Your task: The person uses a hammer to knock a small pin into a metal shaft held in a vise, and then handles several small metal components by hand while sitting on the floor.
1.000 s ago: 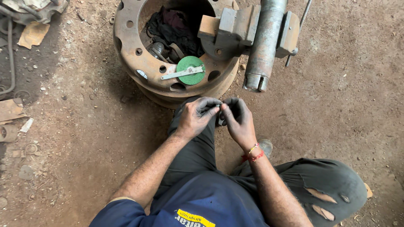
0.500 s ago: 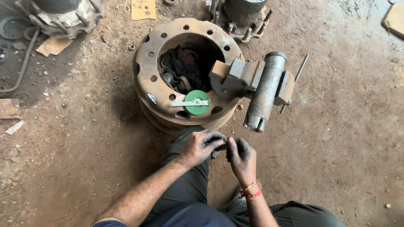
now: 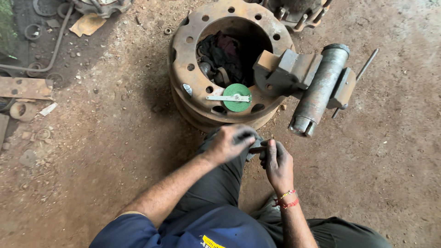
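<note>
Greasy small part pinched between left hand and right hand, fingers closed around it, just below rusty wheel hub, vise near.

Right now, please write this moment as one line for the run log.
left hand: grips small dark part | right hand: holds same part | ahead: rusty wheel drum, green disc, vise

A rough vehicle repair workshop — a rusty wheel drum and bench vise are sitting on the oily dirt floor, scrap metal lying about.
</note>
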